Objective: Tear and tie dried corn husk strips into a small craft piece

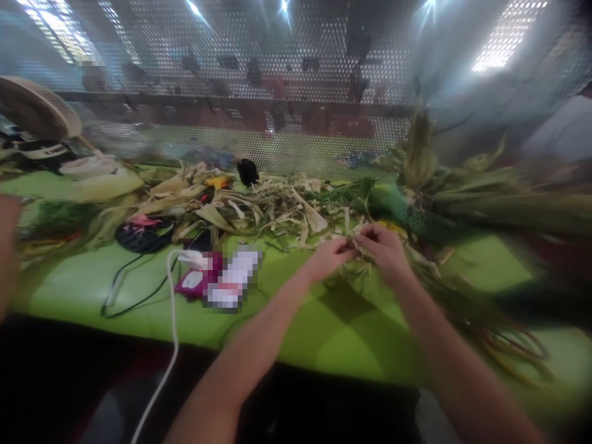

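Over the green table [370,357], my left hand [332,254] and my right hand [383,248] meet with fingertips almost together. Both are closed in a pinch on thin pale-green strips that look like corn husk [357,271], whose loose ends stick out above and below the fingers. Blur and the fingers hide exactly where each strip is gripped. Just beyond my hands lies a heap of dry husks and shreds [277,206]. A larger bundle of husk leaves [420,160] stands to the right of my right hand.
A phone [235,277] lies left of my arms, beside a purple power adapter [192,283] with a white cable [173,333] hanging over the front edge. Farther left are a round black object [144,235] and a hand fan [39,108]. A perforated metal screen [287,80] rises behind.
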A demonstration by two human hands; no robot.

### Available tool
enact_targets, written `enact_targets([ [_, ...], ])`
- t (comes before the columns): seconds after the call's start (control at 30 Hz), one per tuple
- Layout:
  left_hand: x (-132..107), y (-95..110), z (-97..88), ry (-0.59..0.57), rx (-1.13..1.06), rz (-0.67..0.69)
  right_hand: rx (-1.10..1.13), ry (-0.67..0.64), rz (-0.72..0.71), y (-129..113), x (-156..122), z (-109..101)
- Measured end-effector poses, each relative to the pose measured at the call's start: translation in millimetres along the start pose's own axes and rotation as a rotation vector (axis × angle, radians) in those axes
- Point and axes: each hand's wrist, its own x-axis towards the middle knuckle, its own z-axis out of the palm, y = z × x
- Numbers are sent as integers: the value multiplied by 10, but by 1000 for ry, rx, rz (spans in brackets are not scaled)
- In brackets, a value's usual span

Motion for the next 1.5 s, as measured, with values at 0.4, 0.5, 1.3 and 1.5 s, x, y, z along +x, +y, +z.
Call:
enact_targets([
  [0.4,-7,78,-5,326,-441,-84,-80,85,-101,-50,5,2],
  [0.5,-14,126,-18,353,-598,-112,-69,-15,-29,-50,-41,64],
  [1.3,-11,119,-154,178,-387,-61,-51,61,-47,-25,-35,73],
  [1.5,-38,144,-164,169,-444,-92,-66,37,-76,-55,-32,35],
])
